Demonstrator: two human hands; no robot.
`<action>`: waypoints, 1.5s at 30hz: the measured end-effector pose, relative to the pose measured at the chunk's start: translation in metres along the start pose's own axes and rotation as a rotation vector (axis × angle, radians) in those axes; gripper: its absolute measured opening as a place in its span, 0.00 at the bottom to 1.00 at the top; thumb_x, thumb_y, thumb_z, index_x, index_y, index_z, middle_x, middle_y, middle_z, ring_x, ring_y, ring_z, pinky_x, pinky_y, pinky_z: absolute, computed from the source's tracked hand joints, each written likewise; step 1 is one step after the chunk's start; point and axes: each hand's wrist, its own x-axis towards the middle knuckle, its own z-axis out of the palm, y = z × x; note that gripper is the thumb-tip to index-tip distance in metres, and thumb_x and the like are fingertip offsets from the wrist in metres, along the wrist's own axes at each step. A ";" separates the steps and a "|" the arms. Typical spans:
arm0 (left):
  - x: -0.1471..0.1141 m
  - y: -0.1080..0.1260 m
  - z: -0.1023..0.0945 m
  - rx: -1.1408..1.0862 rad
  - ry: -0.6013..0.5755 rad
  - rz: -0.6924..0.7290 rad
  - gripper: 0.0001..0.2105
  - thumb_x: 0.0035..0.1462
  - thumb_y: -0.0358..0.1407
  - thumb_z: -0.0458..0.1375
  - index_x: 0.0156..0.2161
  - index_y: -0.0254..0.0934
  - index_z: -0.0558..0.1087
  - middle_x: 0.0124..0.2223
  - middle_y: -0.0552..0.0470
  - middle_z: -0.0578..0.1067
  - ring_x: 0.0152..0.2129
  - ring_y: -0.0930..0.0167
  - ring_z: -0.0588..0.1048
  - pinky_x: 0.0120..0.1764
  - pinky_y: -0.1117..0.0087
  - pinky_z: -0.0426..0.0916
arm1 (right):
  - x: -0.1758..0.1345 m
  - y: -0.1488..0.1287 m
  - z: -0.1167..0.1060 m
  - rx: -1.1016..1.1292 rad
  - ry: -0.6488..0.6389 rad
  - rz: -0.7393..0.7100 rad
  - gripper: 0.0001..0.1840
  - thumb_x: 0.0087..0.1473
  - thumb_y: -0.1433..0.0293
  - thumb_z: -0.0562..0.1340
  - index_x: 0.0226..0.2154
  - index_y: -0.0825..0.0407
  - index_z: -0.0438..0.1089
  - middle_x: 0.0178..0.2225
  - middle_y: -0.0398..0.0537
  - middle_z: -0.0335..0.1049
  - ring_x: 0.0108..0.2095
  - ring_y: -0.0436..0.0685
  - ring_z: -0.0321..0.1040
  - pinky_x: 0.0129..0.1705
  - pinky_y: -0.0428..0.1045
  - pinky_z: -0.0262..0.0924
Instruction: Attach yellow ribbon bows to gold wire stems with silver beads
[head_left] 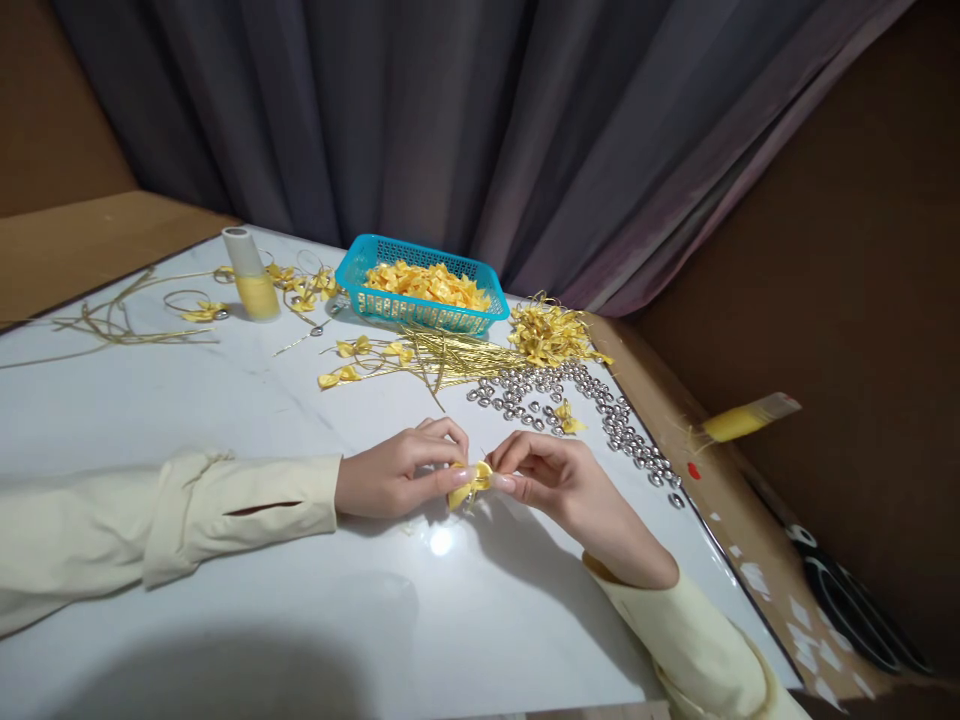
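Note:
A small yellow ribbon bow is held just above the white tabletop, between my two hands. My left hand pinches its left side between thumb and fingers. From the other side, my right hand is closed with thumb and fingertips at the bow's right edge. A thin strand sticks up by the right fingertips; what else they grip is too small to tell. Beyond my hands lie many small silver beads and a single yellow bow.
A teal basket of yellow bows stands at the back. Gold wire stems and a heap of wired bows lie before and beside it. A tube with yellow contents stands left. Scissors lie beyond the right edge.

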 end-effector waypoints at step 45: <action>-0.001 0.000 0.003 0.156 -0.019 0.082 0.13 0.63 0.31 0.45 0.26 0.35 0.65 0.28 0.51 0.68 0.35 0.69 0.66 0.42 0.66 0.57 | -0.005 0.000 0.014 -0.230 0.064 -0.057 0.05 0.52 0.73 0.60 0.26 0.54 0.70 0.29 0.48 0.74 0.29 0.51 0.69 0.32 0.47 0.64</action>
